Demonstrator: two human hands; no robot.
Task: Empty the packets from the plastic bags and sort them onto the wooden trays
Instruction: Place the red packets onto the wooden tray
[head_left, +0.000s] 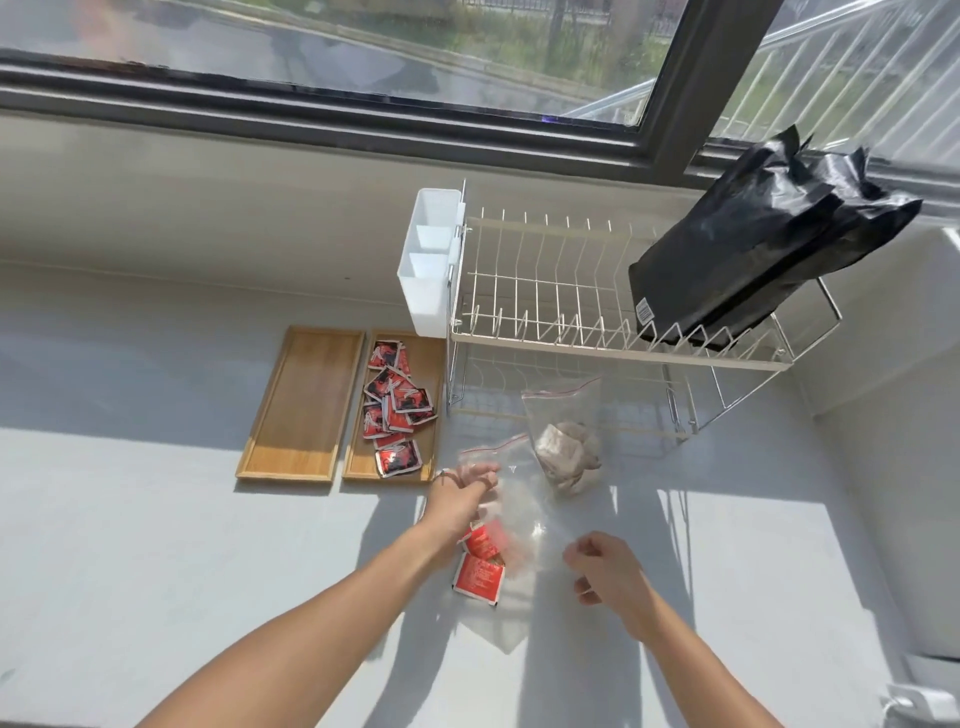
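white counter (156, 519) | 2 wooden trays (301, 405) | dish rack (597, 332) | 2 plastic bags (563, 431)

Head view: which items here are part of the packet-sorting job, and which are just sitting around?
Part of the job:
- left hand on the clear bag
- right hand
- red packets by that bag
- second bag of pale packets
- tray with packets
- bare tray

Lying about:
- dish rack
- white caddy
- black bag on the rack

Red-and-black packets (396, 410) heap the right wooden tray (431, 364), the left tray (301, 405) bare; two red packets (480, 564) lie by clear zip bags (519, 519).
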